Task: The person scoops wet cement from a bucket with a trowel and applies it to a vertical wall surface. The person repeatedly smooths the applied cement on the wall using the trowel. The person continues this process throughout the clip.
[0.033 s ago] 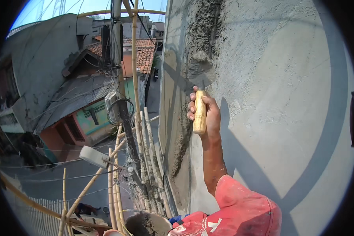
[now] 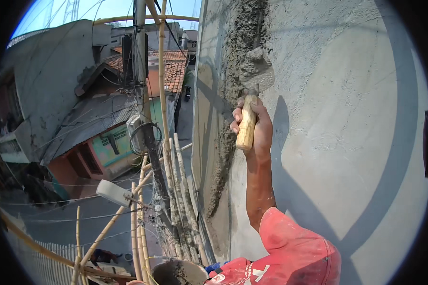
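Note:
My right hand [image 2: 257, 129] is raised against a grey rendered wall [image 2: 347, 142] and is shut on the pale wooden handle of a trowel [image 2: 246, 124]. The trowel's blade [image 2: 257, 70], loaded with wet grey mortar, lies against the wall just above my fist. A rough vertical band of fresh mortar [image 2: 233, 95] runs along the wall's left corner beside the blade. My forearm rises from a red sleeve [image 2: 295, 251] at the lower edge. My left hand is out of view.
Bamboo scaffold poles [image 2: 162, 95] stand left of the wall, high above a street. A bucket with mortar [image 2: 176, 273] sits at the bottom edge. A utility pole with cables [image 2: 140, 71], a street lamp [image 2: 113, 192] and tiled roofs [image 2: 171, 66] lie beyond.

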Tool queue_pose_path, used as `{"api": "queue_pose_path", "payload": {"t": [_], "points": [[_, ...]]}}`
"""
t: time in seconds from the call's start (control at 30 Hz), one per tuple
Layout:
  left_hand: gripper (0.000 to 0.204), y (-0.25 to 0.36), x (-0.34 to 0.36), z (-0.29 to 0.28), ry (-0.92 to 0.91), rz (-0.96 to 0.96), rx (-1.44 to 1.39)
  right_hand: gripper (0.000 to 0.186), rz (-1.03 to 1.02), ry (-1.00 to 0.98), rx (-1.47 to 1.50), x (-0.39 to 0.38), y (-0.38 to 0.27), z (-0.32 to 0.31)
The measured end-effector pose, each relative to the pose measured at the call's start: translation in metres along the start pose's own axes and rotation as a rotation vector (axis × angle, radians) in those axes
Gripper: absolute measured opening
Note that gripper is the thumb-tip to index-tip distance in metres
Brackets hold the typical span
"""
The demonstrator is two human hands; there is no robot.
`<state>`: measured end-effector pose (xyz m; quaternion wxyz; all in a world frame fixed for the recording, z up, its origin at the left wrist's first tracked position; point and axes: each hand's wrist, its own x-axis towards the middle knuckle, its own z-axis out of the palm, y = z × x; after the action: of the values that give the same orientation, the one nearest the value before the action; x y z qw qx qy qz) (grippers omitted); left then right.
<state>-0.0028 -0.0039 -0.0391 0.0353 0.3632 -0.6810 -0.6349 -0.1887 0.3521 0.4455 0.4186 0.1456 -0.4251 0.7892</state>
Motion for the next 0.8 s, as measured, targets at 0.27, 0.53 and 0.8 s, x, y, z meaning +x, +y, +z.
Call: {"api": "queue_pose_path", "payload": {"t": [0.27,0.53,0.8], "points": [[0.051,0.023,0.009,0.014,-0.072,-0.008,0.036,0.051,-1.677,0.419,-1.120,0.177,-0.088,0.063],[0.050,0.025,0.020,0.022,-0.079,-0.015,0.061,0.052,-1.926,0.531,-1.411,0.228,-0.105,0.070],[0.048,0.003,0.004,0.006,-0.052,-0.026,0.090,0.054,-0.530,0.022,-1.686,0.065,0.151,-0.076]]}}
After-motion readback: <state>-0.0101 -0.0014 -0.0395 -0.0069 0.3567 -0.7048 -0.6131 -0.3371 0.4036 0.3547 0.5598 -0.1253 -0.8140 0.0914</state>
